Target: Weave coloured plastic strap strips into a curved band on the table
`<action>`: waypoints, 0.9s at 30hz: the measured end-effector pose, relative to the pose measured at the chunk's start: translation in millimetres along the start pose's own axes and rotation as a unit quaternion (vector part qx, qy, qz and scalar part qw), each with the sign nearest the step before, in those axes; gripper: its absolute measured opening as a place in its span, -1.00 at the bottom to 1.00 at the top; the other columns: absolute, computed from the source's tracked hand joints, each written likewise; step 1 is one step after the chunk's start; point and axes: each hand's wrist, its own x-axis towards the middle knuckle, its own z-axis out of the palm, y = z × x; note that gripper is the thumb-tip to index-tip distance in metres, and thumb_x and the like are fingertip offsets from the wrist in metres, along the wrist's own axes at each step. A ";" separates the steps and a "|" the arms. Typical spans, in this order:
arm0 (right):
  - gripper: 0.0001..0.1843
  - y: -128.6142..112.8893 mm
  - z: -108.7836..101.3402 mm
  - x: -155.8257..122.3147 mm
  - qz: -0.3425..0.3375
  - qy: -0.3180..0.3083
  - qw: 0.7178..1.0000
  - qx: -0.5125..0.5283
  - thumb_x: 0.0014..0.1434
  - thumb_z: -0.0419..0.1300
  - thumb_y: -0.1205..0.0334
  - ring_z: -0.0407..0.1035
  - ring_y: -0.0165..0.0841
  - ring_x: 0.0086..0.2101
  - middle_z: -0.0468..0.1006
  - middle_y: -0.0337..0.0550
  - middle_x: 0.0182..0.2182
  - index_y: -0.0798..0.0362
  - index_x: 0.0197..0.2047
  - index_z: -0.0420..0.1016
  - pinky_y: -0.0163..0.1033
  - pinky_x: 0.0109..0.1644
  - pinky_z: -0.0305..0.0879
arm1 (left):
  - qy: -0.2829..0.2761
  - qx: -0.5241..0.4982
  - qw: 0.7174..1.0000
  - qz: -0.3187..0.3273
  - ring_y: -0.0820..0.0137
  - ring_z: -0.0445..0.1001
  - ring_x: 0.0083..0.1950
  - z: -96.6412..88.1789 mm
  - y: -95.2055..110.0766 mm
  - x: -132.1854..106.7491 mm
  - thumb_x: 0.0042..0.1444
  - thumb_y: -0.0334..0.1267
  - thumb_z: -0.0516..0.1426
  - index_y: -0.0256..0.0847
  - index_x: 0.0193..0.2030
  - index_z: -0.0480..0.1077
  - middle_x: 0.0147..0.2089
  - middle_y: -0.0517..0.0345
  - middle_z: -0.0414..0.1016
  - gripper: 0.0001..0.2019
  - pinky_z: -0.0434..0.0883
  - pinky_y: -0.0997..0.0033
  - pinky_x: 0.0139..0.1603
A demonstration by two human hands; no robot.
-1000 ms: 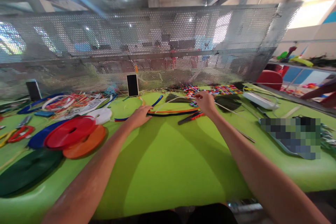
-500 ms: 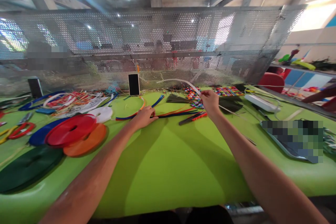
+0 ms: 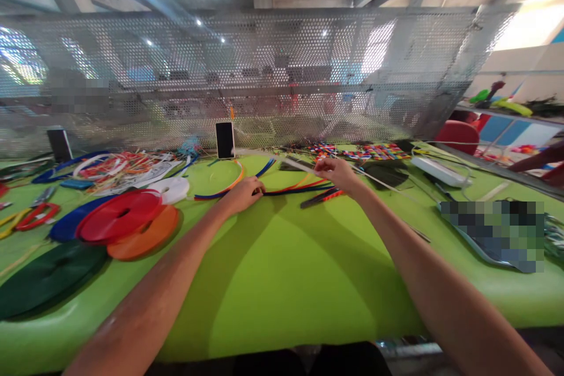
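My left hand [image 3: 245,192] rests fingers-down on a bundle of orange, red and dark blue strips [image 3: 288,189] lying flat on the green table [image 3: 282,282]. My right hand [image 3: 337,172] is closed in a pinch on a long white strip [image 3: 273,156], which arcs leftward above the table towards the phone. The coloured strips run between both hands.
Red [image 3: 121,217], orange [image 3: 145,239], blue and dark green [image 3: 42,278] strap rolls lie at the left, with a white roll [image 3: 173,190] and tangled strips behind. A phone [image 3: 225,140] leans on the perforated metal screen [image 3: 264,70]. Woven coloured pieces [image 3: 374,153] and a tray [image 3: 484,235] sit right.
My right hand lifted the white strip off the table, raised it, then brought it lower and leftward. My left hand stayed pressed on the coloured strips.
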 end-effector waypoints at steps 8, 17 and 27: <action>-0.91 5.3 -7.4 -1.2 -0.006 -0.034 0.992 -0.125 -0.08 0.26 0.37 0.49 -0.27 -0.30 0.63 -0.17 -0.44 0.04 -0.48 0.61 -0.20 -0.12 0.41 | -0.007 -0.023 1.000 0.018 0.23 0.53 -0.09 -5.6 -2.7 0.3 0.18 -0.44 0.18 -0.22 -0.19 0.58 -0.16 0.01 0.58 -0.85 0.41 0.27 0.03; -0.81 18.3 -14.5 -3.0 0.059 0.082 0.970 -0.220 -0.02 0.19 0.38 0.45 -0.11 -0.16 0.62 -0.07 -0.38 0.04 -0.42 0.65 -0.11 -0.05 0.33 | -0.035 -0.033 0.998 0.038 0.29 0.54 -0.13 -11.4 1.8 -1.0 0.18 -0.46 0.16 -0.21 -0.17 0.59 -0.12 0.03 0.58 -0.81 0.42 0.35 -0.01; -0.82 -11.4 -14.5 -3.8 0.057 -0.053 0.994 -0.081 -0.09 0.20 0.31 0.21 -0.44 -0.60 0.38 -0.32 -0.70 0.11 -0.44 0.64 -0.32 -0.47 0.15 | -0.024 -0.045 0.998 0.025 0.19 0.51 -0.09 -14.2 9.3 -2.0 0.14 -0.35 0.23 -0.21 -0.26 0.58 -0.17 0.00 0.57 -0.92 0.39 0.23 0.05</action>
